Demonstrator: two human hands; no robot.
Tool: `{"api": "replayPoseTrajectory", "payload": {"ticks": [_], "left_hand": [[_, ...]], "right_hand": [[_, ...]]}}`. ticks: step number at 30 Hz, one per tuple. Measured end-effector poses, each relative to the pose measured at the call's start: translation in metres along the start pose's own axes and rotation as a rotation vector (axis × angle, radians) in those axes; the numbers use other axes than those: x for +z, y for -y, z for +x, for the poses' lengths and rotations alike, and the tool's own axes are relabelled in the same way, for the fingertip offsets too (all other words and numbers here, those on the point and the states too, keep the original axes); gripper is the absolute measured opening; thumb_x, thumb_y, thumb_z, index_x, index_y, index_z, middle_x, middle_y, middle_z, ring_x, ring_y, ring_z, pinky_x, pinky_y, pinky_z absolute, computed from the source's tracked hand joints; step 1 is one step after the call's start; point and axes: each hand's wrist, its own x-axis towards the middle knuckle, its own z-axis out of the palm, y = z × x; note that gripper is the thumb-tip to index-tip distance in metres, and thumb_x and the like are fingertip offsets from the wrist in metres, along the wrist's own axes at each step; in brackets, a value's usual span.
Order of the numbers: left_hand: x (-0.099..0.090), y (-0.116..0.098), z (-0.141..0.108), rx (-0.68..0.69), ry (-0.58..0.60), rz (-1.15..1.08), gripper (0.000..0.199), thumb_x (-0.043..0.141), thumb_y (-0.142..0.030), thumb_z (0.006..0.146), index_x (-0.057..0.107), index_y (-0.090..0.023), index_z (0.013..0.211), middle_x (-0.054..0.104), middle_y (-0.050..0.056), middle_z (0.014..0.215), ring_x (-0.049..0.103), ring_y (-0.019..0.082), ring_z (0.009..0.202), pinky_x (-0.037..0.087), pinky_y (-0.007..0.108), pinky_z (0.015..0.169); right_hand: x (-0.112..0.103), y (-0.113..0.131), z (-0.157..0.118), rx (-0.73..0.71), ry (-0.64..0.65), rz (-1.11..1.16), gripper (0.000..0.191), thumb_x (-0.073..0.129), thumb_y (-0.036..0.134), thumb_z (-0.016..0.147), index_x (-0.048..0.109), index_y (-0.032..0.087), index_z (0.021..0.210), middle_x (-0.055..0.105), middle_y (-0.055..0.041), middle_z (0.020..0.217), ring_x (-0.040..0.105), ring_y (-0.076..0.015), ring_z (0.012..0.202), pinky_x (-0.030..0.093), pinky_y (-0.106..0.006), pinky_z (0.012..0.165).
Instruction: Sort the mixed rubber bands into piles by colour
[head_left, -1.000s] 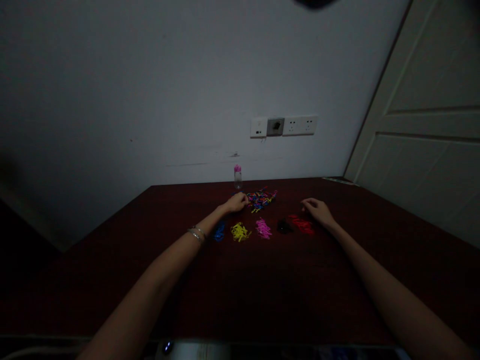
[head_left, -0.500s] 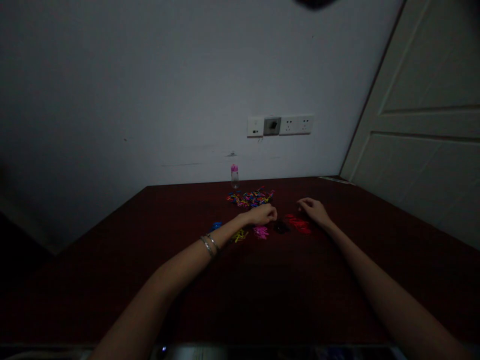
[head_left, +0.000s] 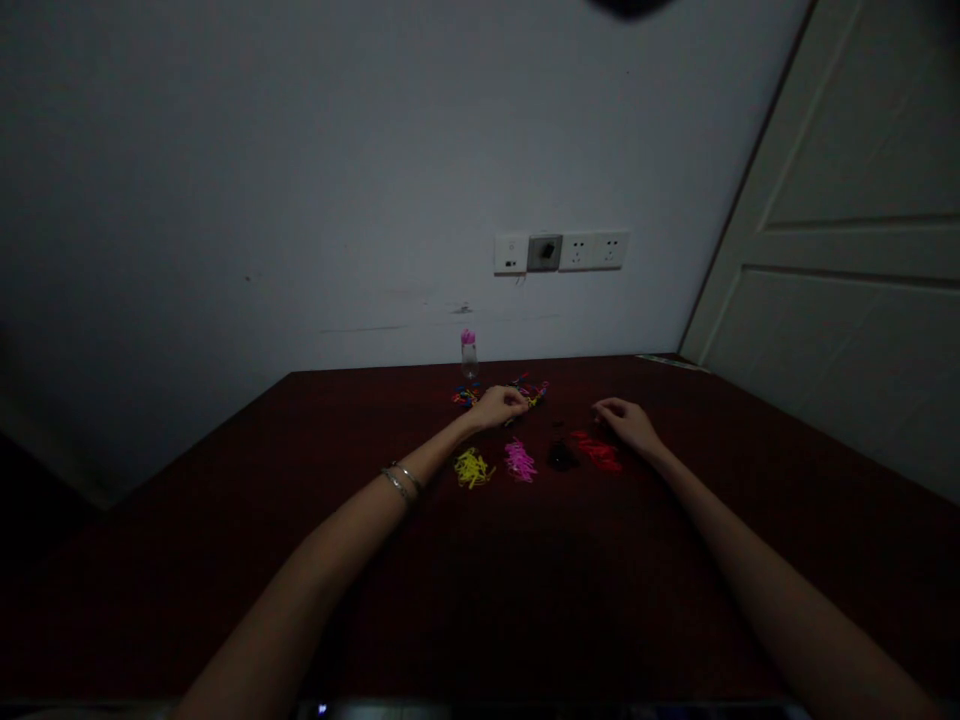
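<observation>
My left hand (head_left: 501, 406) is over the mixed heap of small coloured pieces (head_left: 537, 392), its fingertips pinched together at the heap; whatever is between them is too small to make out. The pieces are thin and short, their kind unclear. My right hand (head_left: 624, 420) rests just behind and right of the red pile (head_left: 598, 452), fingers curled with thumb and forefinger close together. Closer to me lie sorted piles: yellow pieces (head_left: 472, 468), pink pieces (head_left: 520, 460) and dark pieces (head_left: 561, 456). My left forearm covers the spot where blue pieces lay.
A small clear bottle with a pink top (head_left: 469, 352) stands behind the mixed heap, near the wall. The dark red table (head_left: 570, 600) reaches the wall, which carries a row of sockets (head_left: 561, 252). A pale panelled door (head_left: 847, 250) stands at the right.
My left hand has moved back and left, from above the dark and pink piles to the mixed heap. The yellow pile shows more fully. My right hand has barely moved.
</observation>
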Motion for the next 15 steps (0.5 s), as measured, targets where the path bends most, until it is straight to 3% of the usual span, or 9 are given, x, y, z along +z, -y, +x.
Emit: {"api": "replayPoseTrajectory", "payload": {"ticks": [3, 8, 12, 15], "left_hand": [[-0.028, 0.024, -0.001, -0.079, -0.249, 0.022, 0.018, 0.055, -0.024, 0.072, 0.067, -0.011, 0.074, 0.065, 0.004, 0.074, 0.057, 0.013, 0.071, 0.043, 0.022, 0.068], [-0.077, 0.074, -0.021, -0.298, -0.605, 0.07, 0.02, 0.051, -0.022, 0.071, 0.068, -0.011, 0.076, 0.067, 0.006, 0.076, 0.06, 0.015, 0.074, 0.045, 0.025, 0.071], [-0.107, 0.105, -0.046, -0.434, -0.65, 0.168, 0.02, 0.052, -0.021, 0.072, 0.068, -0.012, 0.077, 0.068, 0.007, 0.081, 0.061, 0.017, 0.078, 0.045, 0.025, 0.074], [-0.119, 0.121, -0.059, -0.538, -0.69, 0.204, 0.02, 0.052, -0.021, 0.072, 0.068, -0.012, 0.078, 0.069, 0.008, 0.082, 0.062, 0.017, 0.078, 0.045, 0.024, 0.074]], "right_hand": [[0.002, 0.007, 0.002, -0.056, 0.061, -0.017, 0.033, 0.052, 0.04, 0.069, 0.064, 0.014, 0.086, 0.065, -0.0062, 0.077, 0.058, -0.0169, 0.067, 0.044, -0.028, 0.063], [0.015, 0.034, 0.006, -0.184, 0.312, -0.022, 0.028, 0.055, 0.03, 0.069, 0.062, 0.015, 0.092, 0.065, -0.0059, 0.086, 0.058, -0.0158, 0.073, 0.047, -0.027, 0.066], [0.023, 0.049, 0.013, -0.222, 0.471, -0.105, 0.029, 0.054, 0.019, 0.068, 0.061, 0.015, 0.096, 0.065, -0.0064, 0.09, 0.059, -0.0154, 0.078, 0.047, -0.026, 0.069], [0.024, 0.052, 0.02, -0.238, 0.574, -0.216, 0.036, 0.052, 0.013, 0.067, 0.06, 0.014, 0.102, 0.065, -0.0072, 0.091, 0.06, -0.0153, 0.078, 0.047, -0.025, 0.069]]}}
